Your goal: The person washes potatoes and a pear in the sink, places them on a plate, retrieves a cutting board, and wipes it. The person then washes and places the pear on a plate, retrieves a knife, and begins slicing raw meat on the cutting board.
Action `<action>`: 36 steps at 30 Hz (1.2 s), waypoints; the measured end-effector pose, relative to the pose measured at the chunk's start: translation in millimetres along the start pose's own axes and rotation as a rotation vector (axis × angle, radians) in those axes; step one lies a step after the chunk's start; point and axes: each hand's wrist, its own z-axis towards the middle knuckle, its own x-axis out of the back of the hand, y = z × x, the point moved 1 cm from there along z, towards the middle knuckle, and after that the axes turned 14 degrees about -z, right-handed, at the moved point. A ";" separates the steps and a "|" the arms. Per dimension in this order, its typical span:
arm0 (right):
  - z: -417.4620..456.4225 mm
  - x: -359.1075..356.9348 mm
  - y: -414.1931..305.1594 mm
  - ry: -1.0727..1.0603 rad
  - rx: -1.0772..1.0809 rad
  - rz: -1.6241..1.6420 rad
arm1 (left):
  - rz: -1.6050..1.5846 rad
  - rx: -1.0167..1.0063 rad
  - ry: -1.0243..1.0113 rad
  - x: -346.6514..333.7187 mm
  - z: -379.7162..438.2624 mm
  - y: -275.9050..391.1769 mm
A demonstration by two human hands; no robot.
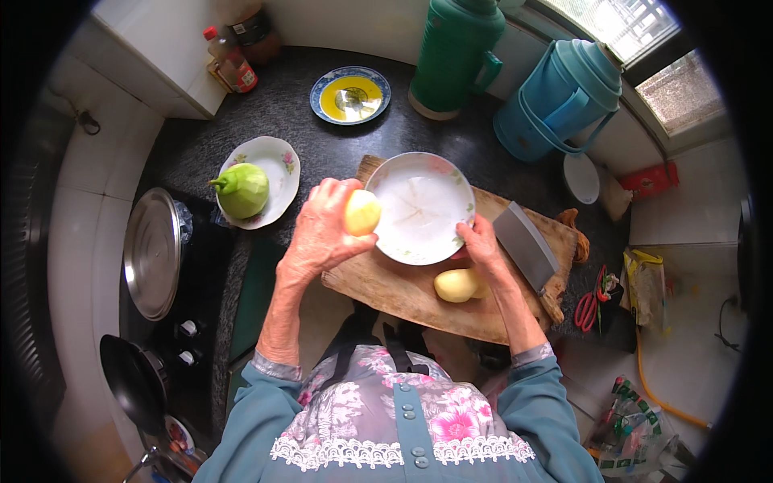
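Note:
A peeled potato (362, 212) is gripped in my left hand (323, 226), close to the left rim of a white plate with a floral edge (420, 208). My right hand (480, 241) holds that plate by its lower right rim, above the wooden cutting board (368, 275). Another peeled potato (457, 285) lies on the board below the plate, partly hidden by my right wrist. To the right, a cleaver (526, 244) rests flat on the board, its blade showing.
A scalloped plate (284, 175) with a peeled green gourd (243, 191) stands at left. Behind are a blue-rimmed plate of yellow liquid (374, 99), a green thermos (450, 60) and a blue thermos (552, 99). Red-handled scissors (586, 311) lie right; a steel lid (154, 253) sits left.

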 end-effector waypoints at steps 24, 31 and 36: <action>-83.1 3.8 -34.3 -0.175 0.229 0.077 | -1.292 0.128 0.251 -70.9 -102.4 20.3; -139.6 -69.6 -42.6 -0.603 0.291 -0.096 | -1.403 0.243 0.778 -69.0 -237.3 44.6; -195.3 -128.5 -68.5 -0.827 0.373 -0.183 | -1.494 0.243 1.200 -30.4 -347.1 59.5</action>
